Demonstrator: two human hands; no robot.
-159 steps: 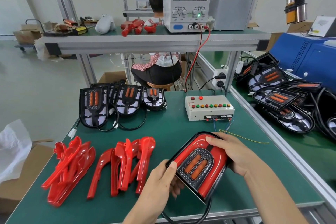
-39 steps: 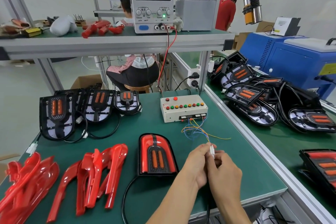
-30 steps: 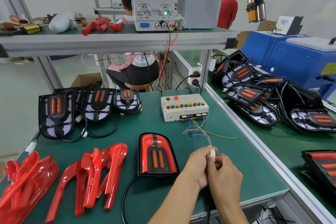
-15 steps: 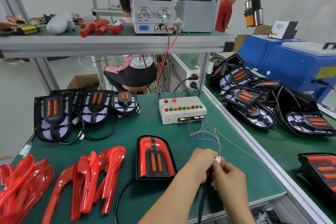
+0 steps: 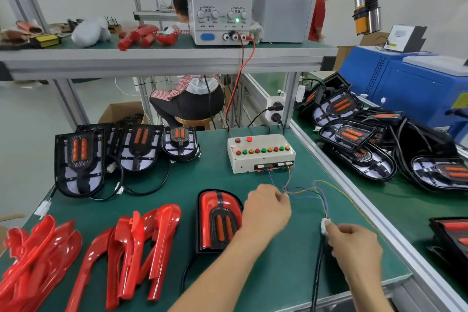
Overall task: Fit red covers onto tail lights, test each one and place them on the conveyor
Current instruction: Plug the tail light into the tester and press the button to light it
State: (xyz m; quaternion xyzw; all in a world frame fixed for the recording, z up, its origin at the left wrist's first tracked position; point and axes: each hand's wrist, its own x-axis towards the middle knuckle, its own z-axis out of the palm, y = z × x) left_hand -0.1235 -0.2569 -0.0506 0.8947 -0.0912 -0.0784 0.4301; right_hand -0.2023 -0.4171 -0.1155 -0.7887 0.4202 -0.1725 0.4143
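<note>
Head view, tail light (image 5: pixel 217 220) beside left hand (image 5: pixel 266 210)

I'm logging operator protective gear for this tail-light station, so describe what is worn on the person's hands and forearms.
Nothing is worn on them in this view. The left hand and the right hand are bare: no gloves, finger cots, rings, watch or wrist strap show. Both forearms are bare right down to the bottom edge of the picture, so no sleeve or cuff is in view.
</note>
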